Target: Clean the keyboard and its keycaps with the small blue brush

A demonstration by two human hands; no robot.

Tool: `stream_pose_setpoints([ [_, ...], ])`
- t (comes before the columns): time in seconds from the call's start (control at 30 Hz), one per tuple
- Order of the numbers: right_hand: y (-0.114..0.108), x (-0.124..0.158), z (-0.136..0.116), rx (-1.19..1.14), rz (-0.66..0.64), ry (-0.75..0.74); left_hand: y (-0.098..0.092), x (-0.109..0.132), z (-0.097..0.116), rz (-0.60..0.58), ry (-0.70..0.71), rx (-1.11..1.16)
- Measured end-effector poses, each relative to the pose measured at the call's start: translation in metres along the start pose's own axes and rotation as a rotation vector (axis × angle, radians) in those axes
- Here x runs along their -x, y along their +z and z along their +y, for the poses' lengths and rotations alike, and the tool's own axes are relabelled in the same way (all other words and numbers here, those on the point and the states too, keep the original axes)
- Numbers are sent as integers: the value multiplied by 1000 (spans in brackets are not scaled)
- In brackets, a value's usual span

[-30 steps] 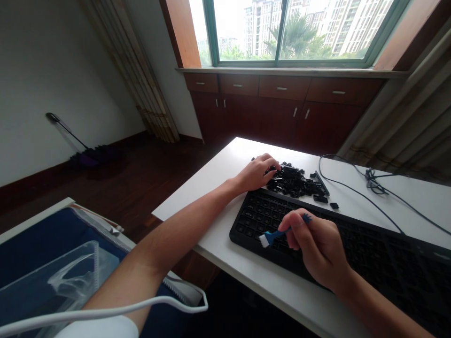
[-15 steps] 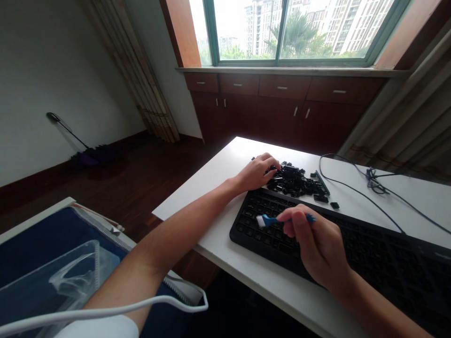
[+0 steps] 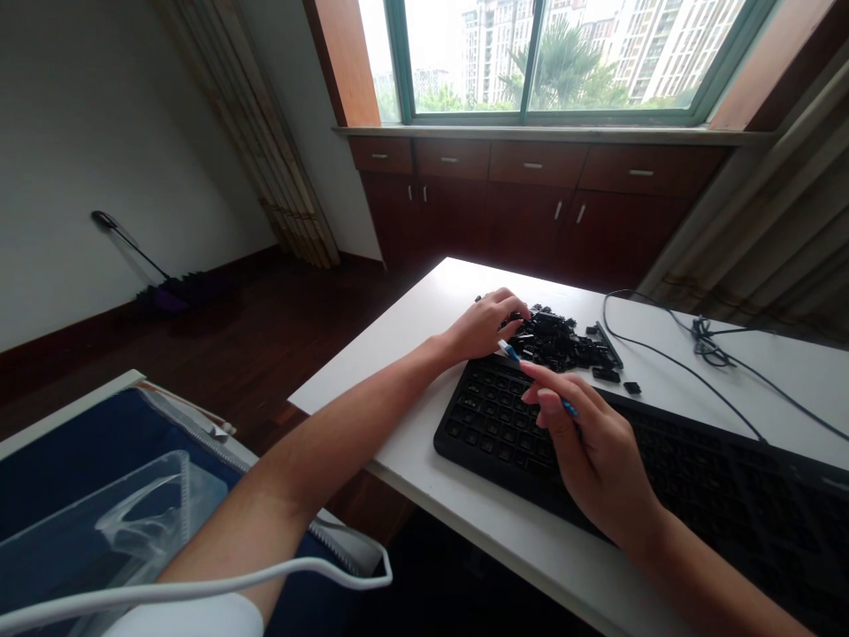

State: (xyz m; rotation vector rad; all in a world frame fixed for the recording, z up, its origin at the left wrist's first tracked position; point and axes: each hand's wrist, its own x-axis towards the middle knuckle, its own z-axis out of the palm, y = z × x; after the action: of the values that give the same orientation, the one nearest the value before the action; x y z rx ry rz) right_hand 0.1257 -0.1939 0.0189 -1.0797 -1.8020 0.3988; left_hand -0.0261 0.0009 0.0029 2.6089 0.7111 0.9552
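Home study or office room: white table (image 3: 424, 310) carrying a black keyboard (image 3: 663, 469), wooden drawer cabinets (image 3: 531, 168) beneath a wide window (image 3: 550, 53), dark wood floor (image 3: 265, 318), apartment towers outside.

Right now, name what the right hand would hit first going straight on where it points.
Probably the left hand, just past the tip of the brush, beside the pile of loose keys; depth unclear.

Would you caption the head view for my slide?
Right hand holds a blue brush over a keyboard; left hand touches keycaps.
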Motion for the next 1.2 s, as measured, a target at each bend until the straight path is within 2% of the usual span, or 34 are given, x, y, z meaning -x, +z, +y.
stream_pose_setpoints([
  [0.27,2,-2,-1,41,-74,-7,3,-1,-3,22,28,-9],
  [0.5,0,1,-3,-4,-85,98,2,0,1,14,-1,-3],
  [0.6,1,2,-1,5,-103,96,2,0,1,9,-6,-2],
  [0.83,2,-2,4,95,-32,25,2,0,-1,0,-4,-2],
  [1.07,2,-3,2,56,-103,48,1,0,1,3,-10,2],
  [1.2,0,1,2,-91,-48,131,0,0,2,-4,-16,1],
])
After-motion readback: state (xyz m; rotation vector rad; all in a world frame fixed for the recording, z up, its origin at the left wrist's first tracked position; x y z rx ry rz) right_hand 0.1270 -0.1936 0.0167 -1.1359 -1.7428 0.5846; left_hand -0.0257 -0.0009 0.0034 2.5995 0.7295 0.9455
